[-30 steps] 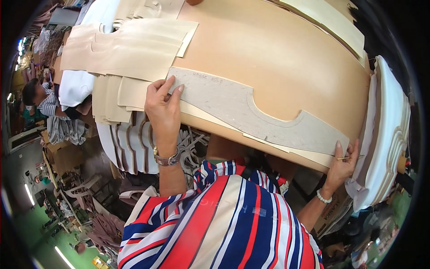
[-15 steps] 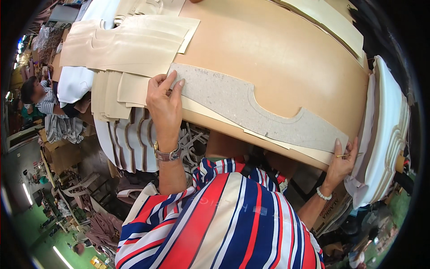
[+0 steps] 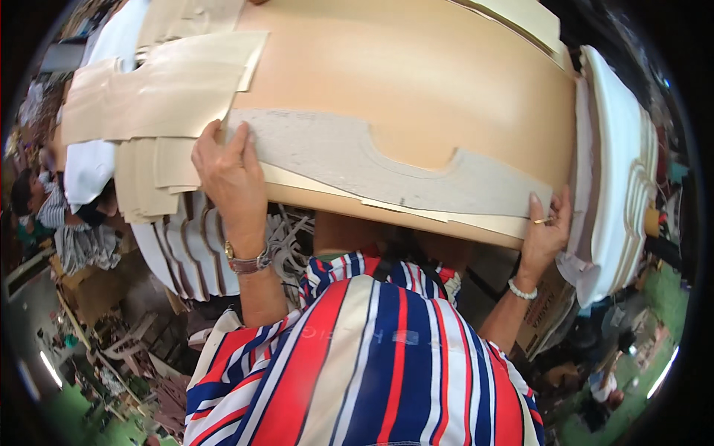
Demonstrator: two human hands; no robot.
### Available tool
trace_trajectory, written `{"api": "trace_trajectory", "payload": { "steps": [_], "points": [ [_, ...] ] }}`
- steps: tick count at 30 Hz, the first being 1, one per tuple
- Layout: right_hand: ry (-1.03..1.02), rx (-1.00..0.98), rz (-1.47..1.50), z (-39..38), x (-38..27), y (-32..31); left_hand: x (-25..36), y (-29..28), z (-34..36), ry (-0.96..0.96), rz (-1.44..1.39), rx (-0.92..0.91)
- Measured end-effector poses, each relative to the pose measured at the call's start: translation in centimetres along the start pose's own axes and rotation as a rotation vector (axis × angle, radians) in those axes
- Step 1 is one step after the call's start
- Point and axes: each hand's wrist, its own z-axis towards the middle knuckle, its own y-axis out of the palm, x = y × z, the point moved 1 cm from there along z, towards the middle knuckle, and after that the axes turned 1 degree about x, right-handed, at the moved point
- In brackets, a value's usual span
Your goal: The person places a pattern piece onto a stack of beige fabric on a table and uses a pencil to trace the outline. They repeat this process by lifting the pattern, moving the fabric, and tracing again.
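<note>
A grey card template (image 3: 312,141) with a cut-out curve lies along the near edge of the tan board (image 3: 401,59), over a cream sheet (image 3: 297,180). My left hand (image 3: 227,167) grips the template's left end with bent fingers. My right hand (image 3: 545,230) is closed on the right end, with a thin brass-coloured pen-like tool (image 3: 545,221) held among its fingers. Just left of my left hand are overlapping cream pattern pieces (image 3: 149,97).
Stacked white padded shapes (image 3: 617,171) stand at the right edge, more (image 3: 167,253) below the left pieces. More cream sheets (image 3: 513,22) lie along the far edge. A co-worker (image 3: 41,201) is at far left, among cluttered materials.
The view has shifted, so board, template and both hands appear further left, the right end higher. Both hands keep their hold on the template, with little visible movement relative to it.
</note>
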Motion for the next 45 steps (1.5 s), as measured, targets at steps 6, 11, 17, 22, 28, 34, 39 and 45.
{"api": "trace_trajectory", "payload": {
  "steps": [6, 11, 17, 22, 28, 34, 39, 45],
  "points": [
    [0.024, -0.02, 0.005, 0.0, -0.1, -0.1, 1.0, -0.6, 0.1, -0.065, -0.113, -0.18],
    [0.022, -0.004, 0.0, -0.1, -0.4, -0.2, 2.5, -1.3, 0.0, -0.005, 0.001, -0.284],
    [0.026, 0.023, -0.066, -0.1, 0.1, -0.1, 2.9, -1.3, -0.2, -0.032, 0.034, -0.299],
    [0.031, 0.039, -0.041, -0.1, 0.1, 0.0, 2.9, -1.3, -0.2, -0.028, 0.03, -0.303],
    [0.024, 0.032, -0.075, 0.0, -0.2, 0.0, 2.9, -1.3, -0.2, -0.023, 0.027, -0.297],
    [-0.102, 0.089, -0.186, -0.4, -0.7, 0.3, 3.0, -1.4, -0.1, 0.012, 0.011, -0.266],
    [-0.334, 0.091, -0.379, -0.7, -0.8, 0.9, 3.3, -1.1, -0.2, 0.154, -0.215, -0.231],
    [-0.635, 0.063, -0.424, -1.0, -4.2, 1.2, 1.8, -1.1, 2.8, 0.253, -0.304, -0.448]
  ]
}}
